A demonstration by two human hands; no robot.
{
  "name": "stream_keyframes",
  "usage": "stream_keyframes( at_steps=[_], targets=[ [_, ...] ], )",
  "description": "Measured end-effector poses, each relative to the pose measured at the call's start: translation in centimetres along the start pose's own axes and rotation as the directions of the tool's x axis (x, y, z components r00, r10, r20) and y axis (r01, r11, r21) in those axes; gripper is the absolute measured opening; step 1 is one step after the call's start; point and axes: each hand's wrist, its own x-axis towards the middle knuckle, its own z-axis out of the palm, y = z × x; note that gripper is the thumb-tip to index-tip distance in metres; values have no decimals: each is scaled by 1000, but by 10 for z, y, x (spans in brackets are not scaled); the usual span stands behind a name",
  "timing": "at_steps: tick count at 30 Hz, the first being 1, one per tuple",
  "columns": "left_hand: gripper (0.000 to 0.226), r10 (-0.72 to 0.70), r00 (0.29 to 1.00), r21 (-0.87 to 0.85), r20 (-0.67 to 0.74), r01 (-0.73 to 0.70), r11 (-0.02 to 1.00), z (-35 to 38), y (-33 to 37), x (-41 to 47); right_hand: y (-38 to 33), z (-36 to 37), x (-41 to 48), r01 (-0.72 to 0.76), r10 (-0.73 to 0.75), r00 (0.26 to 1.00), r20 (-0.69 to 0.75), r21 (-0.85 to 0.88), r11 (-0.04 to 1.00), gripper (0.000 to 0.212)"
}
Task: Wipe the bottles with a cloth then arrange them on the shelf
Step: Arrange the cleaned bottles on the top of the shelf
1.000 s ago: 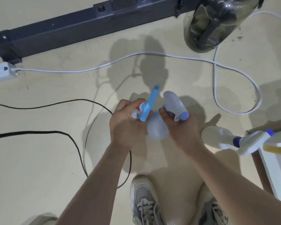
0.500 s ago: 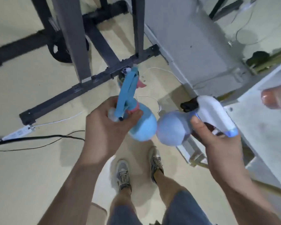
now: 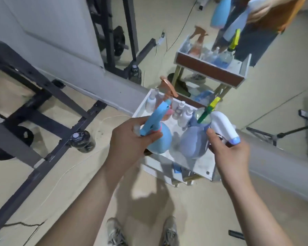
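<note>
left hand point(image 3: 132, 137) grip clamped on the neck of a blue spray bottle point(image 3: 159, 141): round light-blue body, pink collar, long blue trigger head pointing up and far. right hand point(image 3: 228, 151) grip clamped on the head of a lavender spray bottle point(image 3: 192, 142): round grey-purple body, chunky white head with a violet tip, thumb on the near side of the neck. the 2 bottles are held side by side, bodies close but not touching, both tilted, above the near part of the white shelf point(image 3: 203, 166) top tray. further back in the tray stand small white bottles point(image 3: 182, 112), an orange-trigger bottle point(image 3: 168, 89) at the far left, and a green-yellow trigger bottle point(image 3: 205, 113) just behind the lavender one. a dark metal frame point(image 3: 60, 96) lies on the floor left, with a dark bottle point(image 3: 82, 141) beside it. shoes point(image 3: 116, 233) at the near edge.
</note>
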Motion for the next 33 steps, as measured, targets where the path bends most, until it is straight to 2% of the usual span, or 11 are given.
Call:
stream_keyframes(
  at_steps=[5,9,15,19,22,23,25,26,28,30,33],
  targets=[
    [36,0,997,148,83,-13,989,94,-16,19,40,-25,35,37,-31,998,49,-118,992,13],
    [37,-55,985,190,163,23,981,142,-45,31,69,-26,44,28,-7,988,153,-138,990,12],
    [37,-128,985,215,114,102,971,156,-75,42,95,-31,48,-140,156,973,169,-104,985,8],
    [63,-158,969,212,191,116,970,142,-82,50,97,-28,48,-129,159,970,187,-164,978,20],
    [64,-137,955,248,262,71,966,126,-76,53,101,-31,31,-358,382,922,57,-242,902,37],
    [61,-131,955,224,267,70,972,122,-73,54,101,-31,22,-443,468,883,31,-273,854,35],
    [50,-117,971,153,210,85,985,114,-70,59,102,-23,3,-499,540,834,117,-259,827,19],
    [44,-104,980,136,170,81,987,113,-70,63,100,-14,-4,-487,532,826,187,-240,840,12],
    [41,-73,991,149,116,56,987,117,-71,71,101,8,-11,-356,442,833,333,-289,888,18],
    [47,-60,994,161,94,44,986,126,-78,79,101,28,-8,-216,385,801,459,-379,900,47],
    [44,-71,988,153,140,49,987,139,-94,85,98,51,0,-185,409,745,527,-426,886,65]
  ],
)
